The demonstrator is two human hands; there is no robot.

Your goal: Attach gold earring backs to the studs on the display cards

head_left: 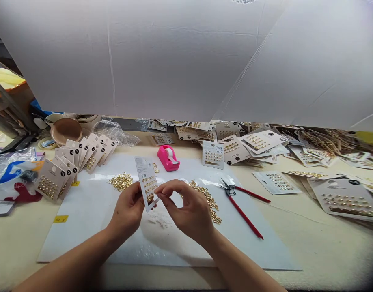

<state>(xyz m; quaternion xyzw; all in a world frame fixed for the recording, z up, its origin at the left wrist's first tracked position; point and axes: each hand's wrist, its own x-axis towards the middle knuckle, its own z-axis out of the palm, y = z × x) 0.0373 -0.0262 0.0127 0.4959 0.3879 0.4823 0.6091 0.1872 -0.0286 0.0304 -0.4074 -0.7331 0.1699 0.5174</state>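
Observation:
My left hand (130,207) grips a white jewelry card (143,168) by its lower left edge, tilted up above the mat. Rows of small gold pieces, apparently earrings, run across the card's lower half. My right hand (188,207) is at the card's right edge, thumb and forefinger pinched together there. What that pinch holds is too small to make out. A pile of gold rings (121,182) lies behind my left hand. Beyond my right hand spreads a heap of small gold pieces (208,196), partly hidden by it.
Red-handled pliers (244,211) lie open on the white mat (91,239). A pink tape dispenser (168,159) stands behind the card. Fanned cards (57,178) are at left near a brown bowl (66,131). Many more cards (262,141) pile up at the back right below a white panel (174,61).

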